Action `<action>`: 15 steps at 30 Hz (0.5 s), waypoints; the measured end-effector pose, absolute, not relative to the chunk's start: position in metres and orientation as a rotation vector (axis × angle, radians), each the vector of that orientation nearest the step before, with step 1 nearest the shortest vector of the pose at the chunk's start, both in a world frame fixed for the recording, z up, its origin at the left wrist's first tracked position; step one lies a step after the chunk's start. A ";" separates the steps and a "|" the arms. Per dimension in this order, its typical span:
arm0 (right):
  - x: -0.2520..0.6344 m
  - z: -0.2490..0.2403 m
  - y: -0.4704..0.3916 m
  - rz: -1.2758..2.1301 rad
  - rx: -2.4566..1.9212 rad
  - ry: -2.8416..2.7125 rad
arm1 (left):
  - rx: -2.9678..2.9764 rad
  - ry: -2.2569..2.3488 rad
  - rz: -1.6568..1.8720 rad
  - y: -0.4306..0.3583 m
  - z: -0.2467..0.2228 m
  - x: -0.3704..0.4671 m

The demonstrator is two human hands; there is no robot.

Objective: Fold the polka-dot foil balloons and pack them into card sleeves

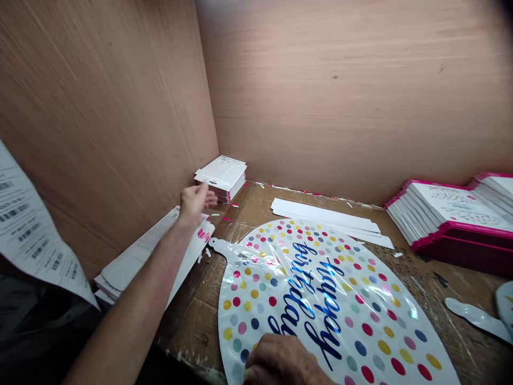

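My left hand (196, 203) reaches out over the far left of the work surface, fingers loosely apart and slightly blurred, with nothing seen in it. Just beyond its fingers is a stack of white folded packs with pink edges (222, 174), in the corner. A flat foil balloon (304, 278), white with coloured dots and blue "happy birthday" lettering, lies in front of me, its neck pointing left. On its near part rests my right hand (282, 361), fingers curled under. Whatever those fingers hold, if anything, is hidden.
White card sleeves (186, 267) lie under my left forearm. White strips (328, 216) lie behind the balloon. Pink-edged packs (460, 214) are stacked at right, near another balloon's neck (476, 315). A barcode sheet (36, 230) hangs at left. Wooden panels (340, 96) enclose the back and left.
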State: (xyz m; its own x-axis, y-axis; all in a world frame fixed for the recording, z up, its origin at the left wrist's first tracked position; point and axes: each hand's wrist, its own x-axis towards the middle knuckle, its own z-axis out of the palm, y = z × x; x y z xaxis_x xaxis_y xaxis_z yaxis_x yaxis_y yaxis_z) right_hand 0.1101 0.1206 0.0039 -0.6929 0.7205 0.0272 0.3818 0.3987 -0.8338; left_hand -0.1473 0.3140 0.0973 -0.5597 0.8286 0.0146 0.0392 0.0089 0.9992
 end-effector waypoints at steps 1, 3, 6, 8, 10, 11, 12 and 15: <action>0.110 0.005 0.128 1.132 -0.977 -2.286 | 1.167 1.814 1.448 0.290 0.085 -0.141; 0.104 0.009 0.150 0.938 -1.083 -2.329 | 1.653 2.178 0.825 0.230 0.057 -0.123; 0.077 0.023 0.192 0.559 -1.344 -2.465 | 1.677 2.439 0.107 0.148 0.027 -0.096; 0.048 0.034 0.216 0.377 -1.437 -2.563 | 1.566 2.494 -0.040 0.119 0.019 -0.083; 0.014 0.043 0.232 0.330 -1.519 -2.657 | 1.519 2.477 -0.061 0.110 0.018 -0.075; -0.003 0.046 0.235 0.346 -1.552 -2.695 | 1.526 2.443 -0.040 0.110 0.018 -0.072; -0.018 0.048 0.237 0.374 -1.571 -2.712 | 1.548 2.398 0.000 0.112 0.017 -0.069; -0.047 0.050 0.234 0.451 -1.605 -2.689 | 1.600 2.304 0.154 0.115 0.012 -0.064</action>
State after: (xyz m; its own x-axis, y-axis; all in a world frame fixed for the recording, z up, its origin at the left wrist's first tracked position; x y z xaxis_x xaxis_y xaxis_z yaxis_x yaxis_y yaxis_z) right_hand -0.0469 0.2337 0.0503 -0.4853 0.8589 -0.1636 0.8653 0.4450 -0.2309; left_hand -0.0635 0.1155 0.0122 -0.3139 0.9267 -0.2067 0.8909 0.3628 0.2733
